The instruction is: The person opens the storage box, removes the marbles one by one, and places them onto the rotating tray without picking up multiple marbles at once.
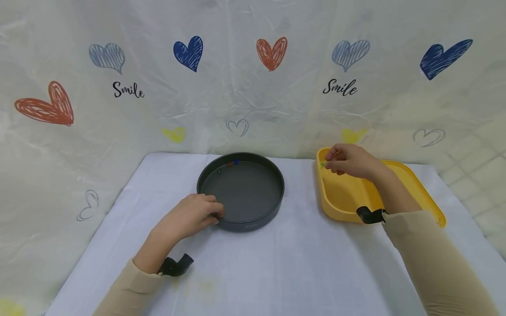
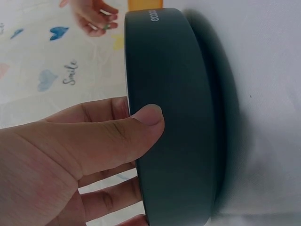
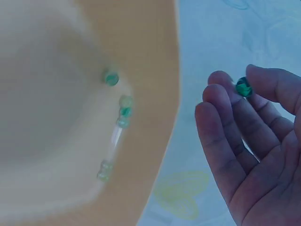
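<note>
My left hand (image 1: 193,214) grips the near-left rim of a dark grey round pan (image 1: 249,193). In the left wrist view its thumb (image 2: 148,117) presses the outer wall while the fingers reach over the rim. A green marble (image 1: 219,171), an orange-red marble (image 1: 229,164) and a blue marble (image 1: 236,162) lie along the pan's far-left inner edge. Above the far-left corner of a yellow container (image 1: 330,210), my right hand (image 1: 352,161) pinches a green glass marble (image 3: 243,88) between thumb and fingertips. Several greenish marbles (image 3: 111,78) sit inside the container along one wall.
A yellow lid (image 1: 415,186) lies to the right of the container, partly behind the right forearm. Both vessels stand on a white-covered table (image 1: 276,272). Behind it hangs a pale sheet (image 1: 237,96) printed with hearts and "Smile". Black straps with small cameras sit at both wrists.
</note>
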A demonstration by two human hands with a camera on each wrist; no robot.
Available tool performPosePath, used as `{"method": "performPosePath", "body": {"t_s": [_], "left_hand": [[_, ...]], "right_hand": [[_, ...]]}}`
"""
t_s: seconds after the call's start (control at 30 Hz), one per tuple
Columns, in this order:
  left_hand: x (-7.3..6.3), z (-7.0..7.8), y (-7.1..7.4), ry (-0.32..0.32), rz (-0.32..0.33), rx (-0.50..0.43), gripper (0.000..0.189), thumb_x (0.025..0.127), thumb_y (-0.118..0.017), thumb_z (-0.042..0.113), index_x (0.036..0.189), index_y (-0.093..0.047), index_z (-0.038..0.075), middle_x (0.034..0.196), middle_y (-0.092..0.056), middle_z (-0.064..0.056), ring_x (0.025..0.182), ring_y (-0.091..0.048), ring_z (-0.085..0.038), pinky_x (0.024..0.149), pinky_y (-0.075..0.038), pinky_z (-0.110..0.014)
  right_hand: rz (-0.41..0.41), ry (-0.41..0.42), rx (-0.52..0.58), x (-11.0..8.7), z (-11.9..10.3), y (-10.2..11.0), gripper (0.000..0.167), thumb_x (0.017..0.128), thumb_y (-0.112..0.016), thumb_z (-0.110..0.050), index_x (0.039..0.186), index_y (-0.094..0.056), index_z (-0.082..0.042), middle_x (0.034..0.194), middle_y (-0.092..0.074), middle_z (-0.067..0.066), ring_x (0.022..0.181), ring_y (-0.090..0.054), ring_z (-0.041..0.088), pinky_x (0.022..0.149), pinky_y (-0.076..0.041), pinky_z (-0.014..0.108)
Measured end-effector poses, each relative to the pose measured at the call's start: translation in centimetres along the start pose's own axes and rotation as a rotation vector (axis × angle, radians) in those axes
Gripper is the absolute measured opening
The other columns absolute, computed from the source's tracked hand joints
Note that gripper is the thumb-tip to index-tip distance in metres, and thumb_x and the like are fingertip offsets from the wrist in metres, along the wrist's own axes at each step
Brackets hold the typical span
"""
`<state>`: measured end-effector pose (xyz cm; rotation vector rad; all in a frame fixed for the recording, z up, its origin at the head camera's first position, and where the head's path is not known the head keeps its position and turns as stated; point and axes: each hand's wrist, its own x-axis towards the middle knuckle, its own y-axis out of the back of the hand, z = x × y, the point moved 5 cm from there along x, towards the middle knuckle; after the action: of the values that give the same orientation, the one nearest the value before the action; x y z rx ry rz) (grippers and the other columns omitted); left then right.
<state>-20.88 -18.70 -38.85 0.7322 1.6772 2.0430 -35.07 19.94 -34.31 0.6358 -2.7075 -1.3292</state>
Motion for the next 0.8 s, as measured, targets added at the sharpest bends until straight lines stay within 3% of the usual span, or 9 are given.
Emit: {"method": "performPosePath", "body": {"t_s": [0.17, 0.33, 0.5, 0.8], "left_hand": [[0.0, -0.1, 0.0, -0.001, 0.004, 0.002, 0.017, 0.080, -0.084, 0.016, 0.088, -0.071, 0.025, 0.086, -0.063, 0.010, 0.078, -0.064, -0.012, 0.072, -0.052, -0.030], [0.0, -0.1, -0.1, -0.005, -0.002, 0.008, 0.017, 0.080, -0.084, 0.017, 0.088, -0.071, 0.025, 0.086, -0.063, 0.010, 0.079, -0.064, -0.012, 0.073, -0.052, -0.030], [0.0, 0.0, 0.0, -0.008, 0.000, 0.013, 0.017, 0.079, -0.084, 0.017, 0.088, -0.071, 0.025, 0.086, -0.063, 0.010, 0.078, -0.064, -0.012, 0.073, -0.052, -0.031], [-0.1, 0.0, 0.0, -0.014, -0.002, 0.007, 0.019, 0.079, -0.084, 0.017, 0.088, -0.071, 0.026, 0.086, -0.063, 0.011, 0.079, -0.064, -0.012, 0.073, -0.052, -0.031]], "right_hand": [[0.083, 0.033, 0.150, -0.6, -0.7, -0.7, 0.033, 0.096, -0.068, -0.028, 0.112, -0.058, 0.000, 0.103, -0.072, 0.012, 0.086, -0.069, 0.020, 0.076, -0.058, 0.028], [0.147, 0.069, 0.296, -0.8, -1.4, -2.0, 0.037, 0.096, -0.068, -0.031, 0.111, -0.060, 0.001, 0.106, -0.069, 0.018, 0.085, -0.070, 0.016, 0.078, -0.059, 0.031], [0.225, 0.111, 0.403, -0.8, -2.3, -3.0, 0.036, 0.095, -0.069, -0.030, 0.112, -0.061, 0.001, 0.102, -0.065, 0.014, 0.086, -0.068, 0.023, 0.079, -0.059, 0.029], [0.235, 0.174, 0.680, 0.7, -4.7, -5.4, 0.024, 0.095, -0.069, -0.016, 0.112, -0.062, -0.002, 0.098, -0.063, 0.005, 0.082, -0.068, 0.021, 0.078, -0.059, 0.027]]}}
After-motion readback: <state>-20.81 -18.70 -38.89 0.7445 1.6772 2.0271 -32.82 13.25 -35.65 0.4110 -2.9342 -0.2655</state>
